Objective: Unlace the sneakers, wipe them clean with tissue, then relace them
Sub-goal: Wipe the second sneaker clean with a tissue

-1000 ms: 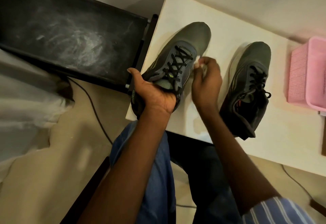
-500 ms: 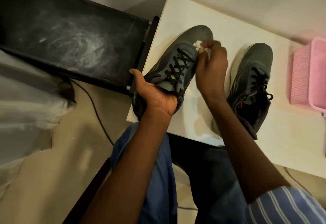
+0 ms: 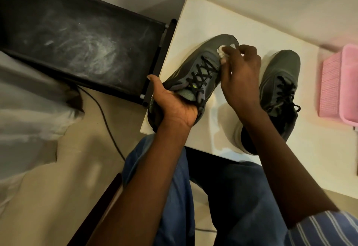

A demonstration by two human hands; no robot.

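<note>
Two grey sneakers with black laces lie on a white table (image 3: 203, 18). My left hand (image 3: 172, 104) grips the heel opening of the left sneaker (image 3: 201, 63), which is tilted with its toe pointing away. My right hand (image 3: 240, 75) pinches a crumpled white tissue (image 3: 222, 50) and presses it against the toe area of that sneaker. To the right, the second sneaker (image 3: 280, 82) rests on the table, laced; my right forearm covers its heel.
A pink plastic basket (image 3: 337, 82) stands at the table's right edge. Left of the table is a dusty black panel (image 3: 77, 38). A black cable (image 3: 108, 123) runs over the beige floor. My blue-trousered legs (image 3: 174, 197) sit below the table's near edge.
My right hand with the tissue has moved from beside the laces up to the sneaker's toe. The left hand keeps the same hold on the heel.
</note>
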